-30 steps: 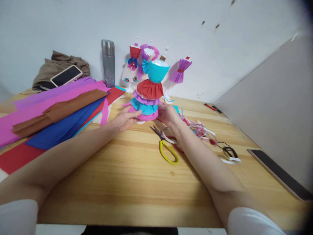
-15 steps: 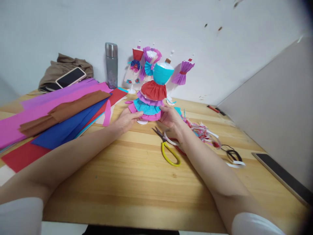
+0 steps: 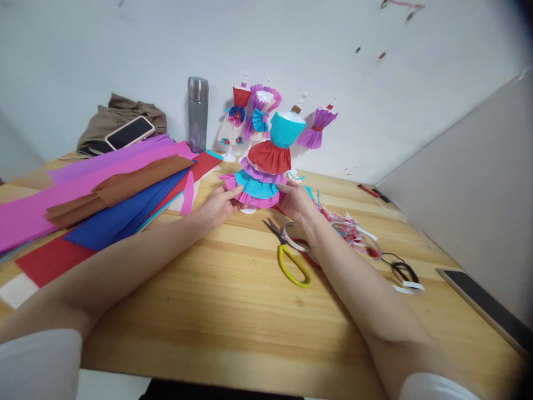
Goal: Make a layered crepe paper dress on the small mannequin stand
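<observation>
A small dress form (image 3: 287,129) wears a turquoise top and a tiered skirt (image 3: 260,188) in red, purple, turquoise and pink. It leans to the right, its white base (image 3: 249,210) low at the table. My left hand (image 3: 222,204) pinches the left side of the bottom ruffle, thumb on top. The right edge of the same ruffle is between the fingers of my right hand (image 3: 295,201). Yellow-handled scissors (image 3: 293,265) lie with blades parted just in front, beside a roll of tape (image 3: 291,238) partly behind my right wrist.
Coloured paper sheets (image 3: 137,194) cover the table's left side, with a phone (image 3: 130,133) and brown cloth (image 3: 120,114) behind. A grey bottle (image 3: 197,116) and dressed forms (image 3: 317,129) stand by the wall. Right are scraps (image 3: 350,229), a black cord (image 3: 403,272) and a dark tablet-like object (image 3: 483,305).
The view has shifted slightly, so everything sits a little further right. The dress form leans somewhat more to the right, and both hands still hold its skirt.
</observation>
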A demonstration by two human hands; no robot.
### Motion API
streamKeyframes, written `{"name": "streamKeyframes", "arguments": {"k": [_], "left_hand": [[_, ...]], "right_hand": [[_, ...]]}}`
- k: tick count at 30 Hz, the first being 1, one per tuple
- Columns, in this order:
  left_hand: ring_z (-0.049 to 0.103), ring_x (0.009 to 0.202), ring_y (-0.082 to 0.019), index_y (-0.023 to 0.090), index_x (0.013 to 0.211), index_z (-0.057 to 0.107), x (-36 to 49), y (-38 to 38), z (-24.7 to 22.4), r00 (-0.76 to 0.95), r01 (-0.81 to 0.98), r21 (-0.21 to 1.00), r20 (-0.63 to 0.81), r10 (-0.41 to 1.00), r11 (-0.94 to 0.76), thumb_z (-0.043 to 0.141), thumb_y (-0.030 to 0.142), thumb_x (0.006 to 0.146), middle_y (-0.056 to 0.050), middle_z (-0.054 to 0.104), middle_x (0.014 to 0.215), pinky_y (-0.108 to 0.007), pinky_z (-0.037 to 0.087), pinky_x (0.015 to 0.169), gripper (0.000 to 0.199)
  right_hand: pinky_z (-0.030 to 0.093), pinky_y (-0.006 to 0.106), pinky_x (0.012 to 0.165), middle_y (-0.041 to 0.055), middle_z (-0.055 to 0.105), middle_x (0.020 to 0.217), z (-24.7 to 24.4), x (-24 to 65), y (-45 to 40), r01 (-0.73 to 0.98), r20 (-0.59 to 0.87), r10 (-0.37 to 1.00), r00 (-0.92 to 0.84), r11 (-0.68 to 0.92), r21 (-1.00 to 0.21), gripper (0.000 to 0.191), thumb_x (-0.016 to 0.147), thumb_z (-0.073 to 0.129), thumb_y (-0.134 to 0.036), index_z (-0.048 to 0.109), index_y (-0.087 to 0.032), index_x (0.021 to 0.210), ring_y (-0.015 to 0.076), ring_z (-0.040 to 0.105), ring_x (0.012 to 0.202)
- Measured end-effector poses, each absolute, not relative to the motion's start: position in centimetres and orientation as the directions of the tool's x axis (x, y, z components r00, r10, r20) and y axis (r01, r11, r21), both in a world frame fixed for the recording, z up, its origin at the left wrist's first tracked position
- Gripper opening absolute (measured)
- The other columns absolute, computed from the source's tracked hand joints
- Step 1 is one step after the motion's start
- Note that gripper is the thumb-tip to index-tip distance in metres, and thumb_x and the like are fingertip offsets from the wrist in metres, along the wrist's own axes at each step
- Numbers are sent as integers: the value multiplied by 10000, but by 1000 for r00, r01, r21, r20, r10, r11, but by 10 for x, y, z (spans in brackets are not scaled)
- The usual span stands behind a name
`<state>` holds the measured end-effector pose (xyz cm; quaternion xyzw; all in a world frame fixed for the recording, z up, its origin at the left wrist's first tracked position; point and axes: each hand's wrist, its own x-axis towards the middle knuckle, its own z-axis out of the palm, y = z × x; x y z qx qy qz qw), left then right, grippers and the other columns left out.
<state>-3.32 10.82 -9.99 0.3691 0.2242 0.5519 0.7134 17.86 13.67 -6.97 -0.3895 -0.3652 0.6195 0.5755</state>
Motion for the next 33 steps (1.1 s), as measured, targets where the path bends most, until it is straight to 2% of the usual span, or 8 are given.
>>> {"name": "streamKeyframes", "arguments": {"k": [3,6,12,16,22,28,33], "left_hand": [[729,1098,-268,177,986,748,-32,113,-100,280,-652,751,115,953,101,884,325,785,-72,792,976,-414,563,987,284],[722,1160,-287,165,879,746,-31,117,-100,260,-658,750,147,954,64,885,345,775,-93,797,931,-423,535,1048,250],[729,1166,-288,162,856,744,-30,115,-94,286,-652,753,140,948,85,851,285,816,-98,800,916,-438,528,1070,168],[741,1135,-275,145,814,737,-29,112,-91,319,-634,760,92,943,140,755,204,900,-103,793,875,-428,542,1060,106],[741,1139,-251,143,882,744,-26,112,-87,294,-716,673,50,954,186,652,147,966,-102,801,935,-438,530,1099,124],[661,1315,-266,130,988,743,-26,111,-80,330,-759,589,-22,944,279,413,190,1071,-133,803,1047,-451,473,1179,345],[691,1257,-280,117,1044,750,-26,110,-90,333,-718,631,-57,941,293,474,182,1036,-140,804,1062,-479,483,1164,284]], "right_hand": [[667,409,822,-8,789,774,-72,179,137,-417,-57,998,-35,-66,-906,276,717,709,-38,689,-231,913,213,766,742],[672,413,795,-11,790,786,-74,179,137,-395,-34,998,-47,-50,-917,285,703,746,-71,693,-240,925,216,764,736],[675,438,827,-19,784,806,-77,181,139,-340,28,997,-67,3,-941,314,683,818,-125,680,-258,931,234,784,810],[673,446,840,-20,783,813,-79,181,141,-352,40,997,-60,16,-936,315,670,831,-121,694,-246,925,226,779,787],[666,405,830,-23,794,835,-80,183,141,-385,10,1000,-28,-2,-923,355,676,816,-89,699,-248,971,205,770,788],[665,376,806,-38,789,834,-80,187,142,-368,25,999,-47,6,-930,339,679,821,-109,689,-256,954,189,758,764],[670,414,839,-26,792,859,-81,185,142,-364,28,999,-40,11,-931,367,652,847,-143,689,-248,966,200,758,770]]}}
